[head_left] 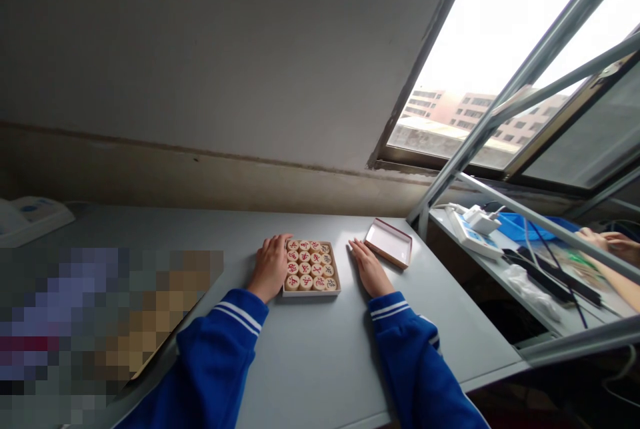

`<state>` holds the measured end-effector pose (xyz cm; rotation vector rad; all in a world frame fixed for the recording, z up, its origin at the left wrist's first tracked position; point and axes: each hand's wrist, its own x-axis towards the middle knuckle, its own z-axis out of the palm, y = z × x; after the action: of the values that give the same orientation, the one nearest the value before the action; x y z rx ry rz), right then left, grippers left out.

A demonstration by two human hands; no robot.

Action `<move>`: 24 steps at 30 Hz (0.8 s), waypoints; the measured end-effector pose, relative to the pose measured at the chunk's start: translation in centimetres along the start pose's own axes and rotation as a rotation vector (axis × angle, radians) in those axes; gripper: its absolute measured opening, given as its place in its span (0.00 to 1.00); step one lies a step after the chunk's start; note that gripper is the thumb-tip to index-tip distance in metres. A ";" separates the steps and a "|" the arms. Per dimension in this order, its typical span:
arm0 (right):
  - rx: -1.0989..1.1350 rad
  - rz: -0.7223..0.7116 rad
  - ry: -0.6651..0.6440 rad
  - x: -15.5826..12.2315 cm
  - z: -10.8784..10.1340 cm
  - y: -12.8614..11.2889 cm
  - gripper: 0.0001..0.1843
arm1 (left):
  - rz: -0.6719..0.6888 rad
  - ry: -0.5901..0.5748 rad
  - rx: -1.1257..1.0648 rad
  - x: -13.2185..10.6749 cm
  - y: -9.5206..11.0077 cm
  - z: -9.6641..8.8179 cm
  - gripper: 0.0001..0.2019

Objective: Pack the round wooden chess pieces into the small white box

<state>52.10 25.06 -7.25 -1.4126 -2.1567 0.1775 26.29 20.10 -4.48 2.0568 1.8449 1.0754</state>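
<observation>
A shallow open box on the grey desk holds rows of round wooden Chinese chess pieces, marked with red and dark characters. My left hand rests against the left side of this box, fingers reaching toward its far left corner; part of the fingers is hidden, and no piece shows in it. My right hand lies flat on the desk to the right of the box, fingers stretched out and holding nothing. Just beyond its fingers sits the box lid, its white inside facing up.
A metal frame rises at the desk's right end. Past it, another desk carries a power strip, cables and a plastic bag, with another person's hands there. A white device stands far left; the lower left is pixelated.
</observation>
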 end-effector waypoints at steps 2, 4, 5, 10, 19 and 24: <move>0.003 -0.001 -0.001 0.0 0.0 -0.1 0.24 | 0.000 0.002 -0.001 0.0 0.0 0.0 0.17; -0.006 -0.004 -0.012 0.0 -0.1 -0.2 0.24 | 0.001 0.003 0.000 0.0 0.1 -0.1 0.18; -0.015 -0.002 -0.019 0.0 -0.2 -0.3 0.24 | 0.002 0.005 0.001 0.0 0.1 -0.1 0.18; -0.144 -0.020 -0.039 -0.1 -1.3 -1.6 0.22 | 0.009 0.005 0.013 0.0 0.1 -0.1 0.17; -0.249 -0.143 0.051 1.2 -3.5 -7.7 0.18 | 0.006 -0.005 0.034 0.0 0.1 0.0 0.17; -0.214 -0.307 -0.158 2.8 -2.2 -10.0 0.20 | 0.001 0.000 0.059 0.0 0.1 0.0 0.17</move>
<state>44.27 22.76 -0.41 -1.1895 -2.5545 -0.0606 26.36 20.10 -4.49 2.0900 1.8982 1.0329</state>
